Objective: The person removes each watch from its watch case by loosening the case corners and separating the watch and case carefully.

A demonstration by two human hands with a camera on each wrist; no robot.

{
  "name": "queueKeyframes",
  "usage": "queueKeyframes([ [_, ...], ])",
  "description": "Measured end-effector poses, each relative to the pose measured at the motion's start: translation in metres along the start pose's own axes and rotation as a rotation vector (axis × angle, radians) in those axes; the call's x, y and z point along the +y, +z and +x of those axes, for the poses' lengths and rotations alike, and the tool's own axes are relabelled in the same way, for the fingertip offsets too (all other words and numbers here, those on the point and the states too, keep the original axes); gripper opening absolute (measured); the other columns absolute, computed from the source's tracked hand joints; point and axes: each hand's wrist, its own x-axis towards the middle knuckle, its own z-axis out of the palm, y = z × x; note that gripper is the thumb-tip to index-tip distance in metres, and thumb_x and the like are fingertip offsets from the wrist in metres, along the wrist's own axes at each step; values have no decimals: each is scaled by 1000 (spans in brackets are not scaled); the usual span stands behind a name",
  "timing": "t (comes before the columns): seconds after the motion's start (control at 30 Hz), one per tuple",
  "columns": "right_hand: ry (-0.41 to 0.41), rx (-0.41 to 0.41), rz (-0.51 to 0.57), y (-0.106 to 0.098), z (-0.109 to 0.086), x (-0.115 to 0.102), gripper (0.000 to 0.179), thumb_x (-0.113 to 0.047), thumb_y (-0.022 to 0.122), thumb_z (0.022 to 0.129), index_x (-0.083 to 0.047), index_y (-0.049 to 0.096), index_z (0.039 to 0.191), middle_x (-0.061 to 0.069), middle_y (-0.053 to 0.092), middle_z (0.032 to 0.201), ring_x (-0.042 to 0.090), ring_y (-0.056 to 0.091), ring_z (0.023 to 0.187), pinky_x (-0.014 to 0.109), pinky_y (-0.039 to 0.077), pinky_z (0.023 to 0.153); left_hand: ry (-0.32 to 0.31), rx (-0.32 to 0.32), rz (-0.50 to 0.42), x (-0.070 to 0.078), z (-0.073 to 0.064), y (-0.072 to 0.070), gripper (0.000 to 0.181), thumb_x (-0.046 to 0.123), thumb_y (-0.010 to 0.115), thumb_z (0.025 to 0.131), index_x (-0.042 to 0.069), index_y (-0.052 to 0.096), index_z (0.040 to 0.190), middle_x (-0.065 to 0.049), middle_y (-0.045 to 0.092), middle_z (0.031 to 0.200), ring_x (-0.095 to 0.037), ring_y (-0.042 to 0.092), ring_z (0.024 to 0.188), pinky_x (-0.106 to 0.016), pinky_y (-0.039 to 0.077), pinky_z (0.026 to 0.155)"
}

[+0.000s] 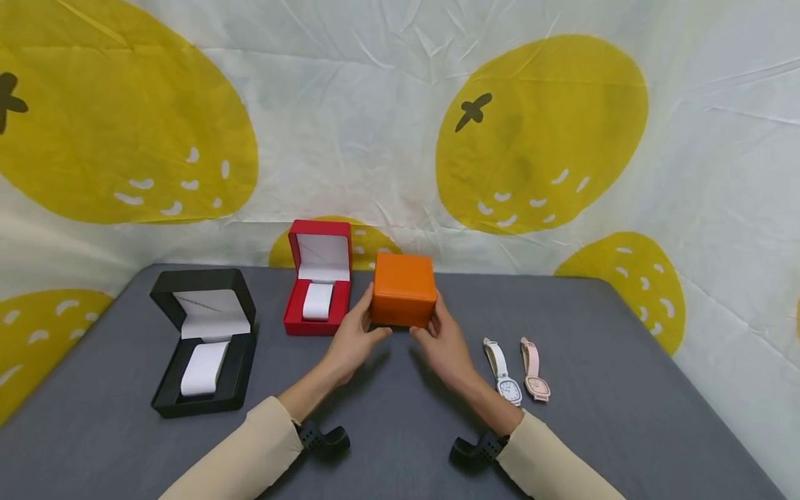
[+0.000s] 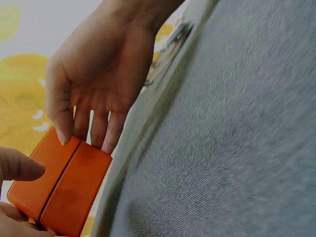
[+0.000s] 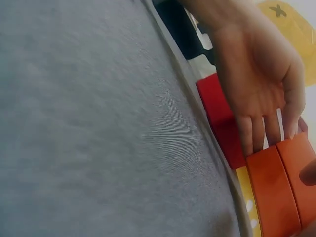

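Note:
An orange box [image 1: 403, 288] with its lid down is held between both hands at the back middle of the table. My left hand [image 1: 356, 344] grips its left side, and my right hand [image 1: 446, 345] grips the right side, fingers along the sides and thumbs toward the front. The seam between lid and base shows on the orange box [image 2: 64, 180] in the left wrist view. Whether its underside touches the table, I cannot tell. Just left of it stands a red watch box [image 1: 294, 305], lid up, with a white cushion [image 1: 317, 301] inside.
A black watch box [image 1: 246, 375] stands with its lid up at the left, holding a white cushion [image 1: 204, 368]. Right of my right hand lie a white watch [image 1: 508, 389] and a pink watch [image 1: 537, 387]. A fruit-patterned cloth [image 1: 350, 125] hangs behind the grey table [image 1: 387, 444].

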Motion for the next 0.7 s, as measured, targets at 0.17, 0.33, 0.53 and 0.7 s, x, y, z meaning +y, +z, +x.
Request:
queueKeyframes([
  [0.17,-39,-49,-17,-5,-11,-7,79,8,54,91,-10,10,154,6,20,156,15,27,139,37,30,108,-20,-25,-11,10,-13,-2,83,-9,56,89,10,8,154,-4,11,158,-20,20,142,-40,24,110],
  [0.33,-50,-85,-65,-8,-24,-14,78,5,56,92,-12,11,154,5,22,155,16,28,138,38,29,108,-55,-27,-20,15,-28,-3,82,-8,57,89,12,11,154,-2,14,158,-21,22,141,-39,22,111],
  [0.53,-44,-88,-93,-6,-40,-21,79,5,58,90,-12,13,154,4,26,154,15,31,136,37,29,107,-67,-49,-27,17,-49,-5,82,-7,56,89,14,12,154,0,14,157,-19,19,142,-34,24,109],
  [0.7,-37,-94,-90,-2,-53,-23,81,6,60,90,-10,12,153,3,23,155,13,28,138,32,28,107,-95,-59,-18,17,-64,-5,83,-9,57,89,16,11,154,2,12,158,-17,18,142,-30,23,108],
])
